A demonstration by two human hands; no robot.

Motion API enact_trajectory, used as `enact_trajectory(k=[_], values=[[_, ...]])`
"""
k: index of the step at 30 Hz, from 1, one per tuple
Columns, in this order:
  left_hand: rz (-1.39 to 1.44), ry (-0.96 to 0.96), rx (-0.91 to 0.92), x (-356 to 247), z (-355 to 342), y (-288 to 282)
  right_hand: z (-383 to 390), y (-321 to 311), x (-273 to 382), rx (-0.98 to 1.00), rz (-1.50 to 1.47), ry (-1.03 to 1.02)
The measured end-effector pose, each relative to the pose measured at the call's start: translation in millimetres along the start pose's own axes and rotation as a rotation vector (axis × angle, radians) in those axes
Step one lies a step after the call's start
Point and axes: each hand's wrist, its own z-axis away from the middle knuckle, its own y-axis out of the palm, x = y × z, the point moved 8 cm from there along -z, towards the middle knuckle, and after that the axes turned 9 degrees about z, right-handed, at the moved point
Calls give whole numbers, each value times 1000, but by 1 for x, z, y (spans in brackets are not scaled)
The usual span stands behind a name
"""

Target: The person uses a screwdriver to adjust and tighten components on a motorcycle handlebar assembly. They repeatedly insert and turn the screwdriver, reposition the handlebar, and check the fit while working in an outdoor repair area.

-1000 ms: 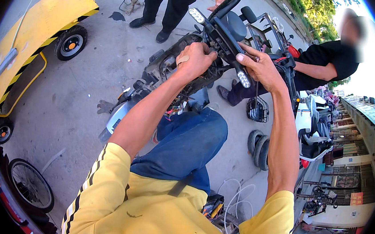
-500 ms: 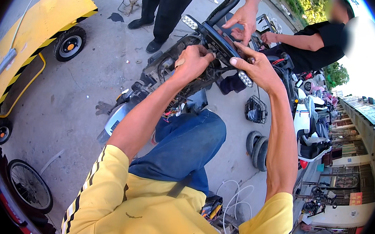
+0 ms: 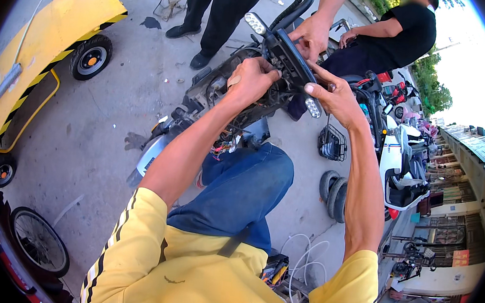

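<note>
A black tail light bar (image 3: 294,57) with a white LED lamp (image 3: 255,23) at its upper left end and another LED lamp (image 3: 313,107) at its lower right end sits at the rear of a stripped scooter frame (image 3: 216,86). My right hand (image 3: 342,102) grips the bar's right side, thumb on the near face and fingers behind. Closed in a pinch, my left hand (image 3: 251,82) works just below the bar's near side; what its fingertips hold is hidden. Another person's hand (image 3: 313,33) touches the bar from the far side.
Someone in dark trousers (image 3: 223,11) stands at the far side; another person in black (image 3: 400,35) is at right. A yellow cart (image 3: 64,12) stands left, above a loose wheel (image 3: 39,241). Tyres (image 3: 337,197), a wire basket (image 3: 332,142) and parked scooters (image 3: 400,159) are at right.
The light bar has tilted more steeply, its right end lower. The other person's hand has come down onto it. My right hand has shifted slightly with the bar; the person in black has moved left.
</note>
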Motion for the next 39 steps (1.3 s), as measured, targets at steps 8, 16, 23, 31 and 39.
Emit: enact_trajectory(k=[8,16,23,31,39], values=[[-21,26,23,-8,1,-5,4,-2,5,-9,-4,-1],[-28,-30,-29,0,-9,-2,-4,-4,2,26,-2,-19],[64,10,-79,2,-9,-6,-2,-4,4,45,1,33],[168,119,38,-13,-13,-2,-3,-1,-4,14,5,-12],[769,-126,257,-11,-29,6,-3,1,-7,12,-5,-51]])
